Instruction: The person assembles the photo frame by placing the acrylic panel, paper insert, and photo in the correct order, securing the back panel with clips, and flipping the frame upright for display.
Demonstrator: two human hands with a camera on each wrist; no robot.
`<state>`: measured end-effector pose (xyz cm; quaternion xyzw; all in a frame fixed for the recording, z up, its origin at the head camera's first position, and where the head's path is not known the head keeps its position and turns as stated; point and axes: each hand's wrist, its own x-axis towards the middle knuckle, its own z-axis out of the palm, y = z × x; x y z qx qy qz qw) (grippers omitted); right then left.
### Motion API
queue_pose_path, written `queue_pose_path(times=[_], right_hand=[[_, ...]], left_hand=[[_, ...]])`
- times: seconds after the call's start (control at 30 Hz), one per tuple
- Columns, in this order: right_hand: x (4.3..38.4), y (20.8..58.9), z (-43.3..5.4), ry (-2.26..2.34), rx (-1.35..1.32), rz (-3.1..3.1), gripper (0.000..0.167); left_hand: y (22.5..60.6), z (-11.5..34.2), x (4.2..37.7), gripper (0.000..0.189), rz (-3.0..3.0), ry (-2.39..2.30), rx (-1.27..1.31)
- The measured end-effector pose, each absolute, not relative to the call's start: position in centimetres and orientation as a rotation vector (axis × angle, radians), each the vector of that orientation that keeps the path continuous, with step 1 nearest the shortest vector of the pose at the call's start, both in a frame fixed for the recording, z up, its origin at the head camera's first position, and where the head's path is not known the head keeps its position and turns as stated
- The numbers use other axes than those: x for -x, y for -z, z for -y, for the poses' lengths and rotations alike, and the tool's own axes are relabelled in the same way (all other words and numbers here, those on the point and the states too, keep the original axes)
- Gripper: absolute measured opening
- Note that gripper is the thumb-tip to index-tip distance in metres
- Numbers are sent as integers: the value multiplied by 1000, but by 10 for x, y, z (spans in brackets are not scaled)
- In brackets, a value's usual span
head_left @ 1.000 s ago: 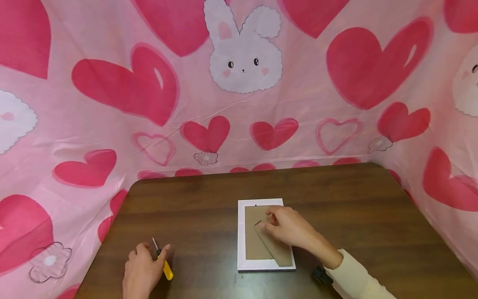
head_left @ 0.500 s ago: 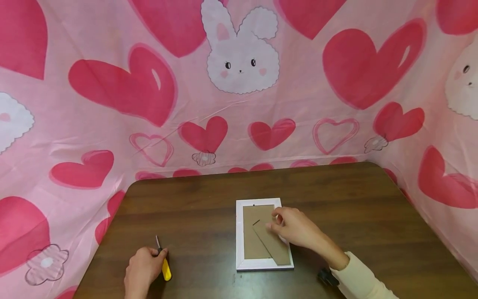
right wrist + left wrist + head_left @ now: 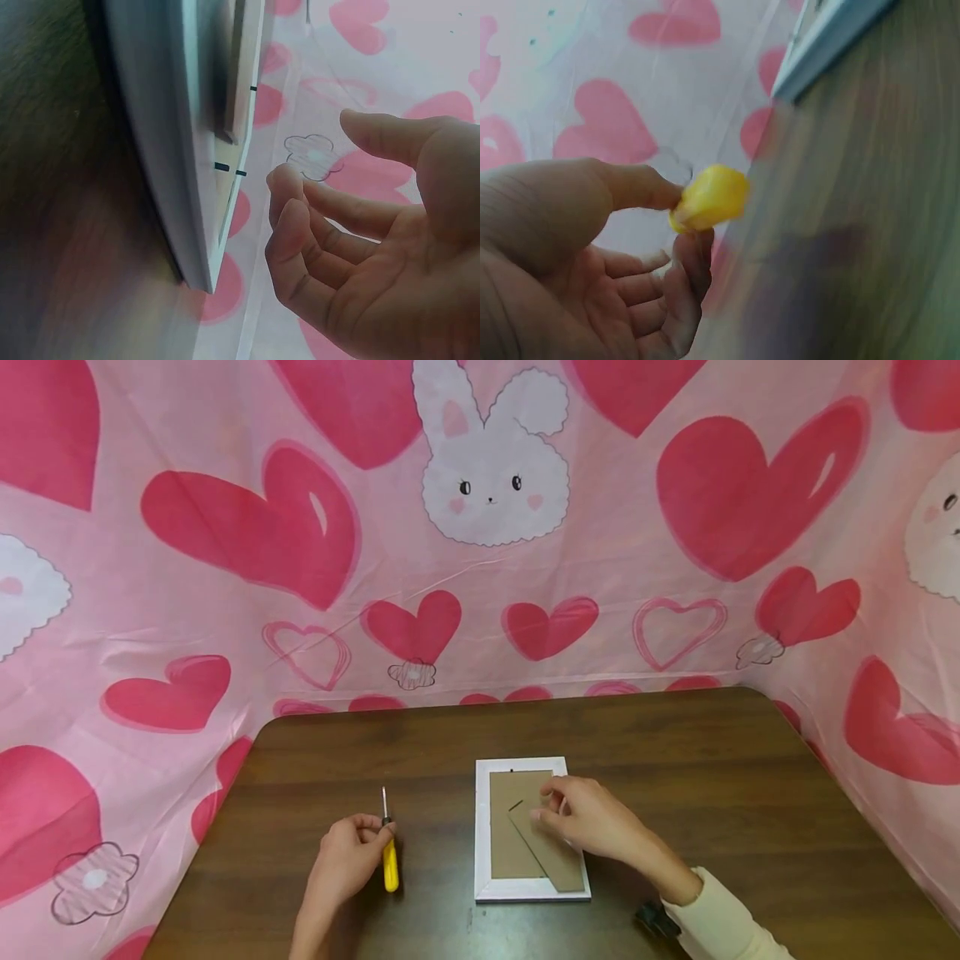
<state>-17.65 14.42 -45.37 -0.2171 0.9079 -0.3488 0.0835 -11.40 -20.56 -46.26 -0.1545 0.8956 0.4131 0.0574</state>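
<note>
My left hand (image 3: 348, 853) pinches a small screwdriver (image 3: 390, 867) between thumb and fingers. The screwdriver has a yellow handle, a black collar and a thin metal shaft that points away from me. In the left wrist view the butt of its yellow handle (image 3: 714, 196) faces the camera. A white picture frame (image 3: 482, 827) lies on its face, showing a brown backing board (image 3: 506, 852) with an easel leg (image 3: 562, 870). Over the right part of the frame hovers my right hand (image 3: 592, 817), its fingers loosely bent and nothing between them. In the right wrist view, small dark tabs (image 3: 222, 166) stick out along the frame's inner edge.
The dark wooden table (image 3: 405, 743) carries the frame. A black object (image 3: 657, 920) sits by the right sleeve (image 3: 720, 914), partly hidden. Pink cloth (image 3: 480, 568) with hearts and rabbits hangs behind and beside the table.
The left hand has closed its thumb and fingers on the screwdriver and brought it right and forward, toward the frame. The right hand stays almost still over the frame.
</note>
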Motion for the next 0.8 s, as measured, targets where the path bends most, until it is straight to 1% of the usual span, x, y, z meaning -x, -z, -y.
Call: queue_pose_path(times=[0.17,0.37,0.47,0.7,0.8], right_hand=[[176,452,-141,1069,712,-2697,31],[177,450,-137,1149,786,-2603,33],[178,450,-135,1165,802,-2562,36],[178,454,-132,1231,869,-2504,49],[178,455,-132,1260,863,-2518,49]], left_hand=[[459,172,125,22,-2679,-1404,363],[459,125,137,27,-2633,-1517,206],[460,105,143,27,-2603,-1557,149],[458,74,155,24,-2451,-1764,38],[458,65,159,26,-2401,-1811,22]])
